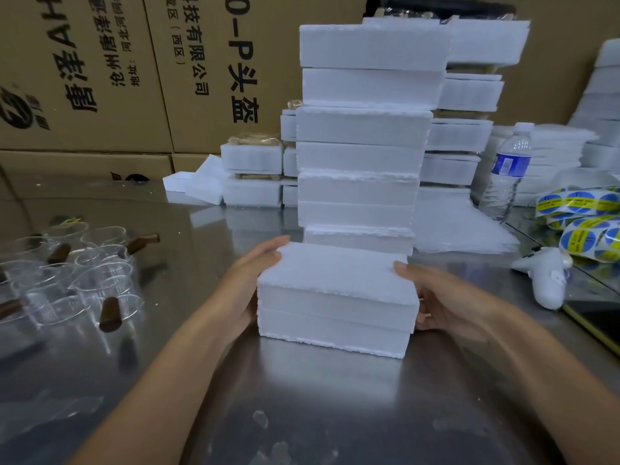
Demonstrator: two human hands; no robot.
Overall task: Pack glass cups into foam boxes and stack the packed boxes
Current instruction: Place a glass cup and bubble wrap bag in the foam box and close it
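Closed foam box (337, 293) on steel table (302, 397), centre, just before tall stack (362, 156) of same boxes; left hand (250, 280) pressed flat against box's left end, fingers straight; right hand (436, 297) grasping right end, thumb on top edge, fingers curled at side; glass cups (84, 276) clustered far left; water bottle (508, 172), sticker rolls (583, 213) right.

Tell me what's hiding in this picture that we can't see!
All head view:
Inside the foam box: closed, so any cup is hidden.
Right hand fingers: mostly behind the box.
Tall stack bottom: partly behind the box.
Water bottle label: too blurred to read.
Sticker rolls: cut off by right edge.
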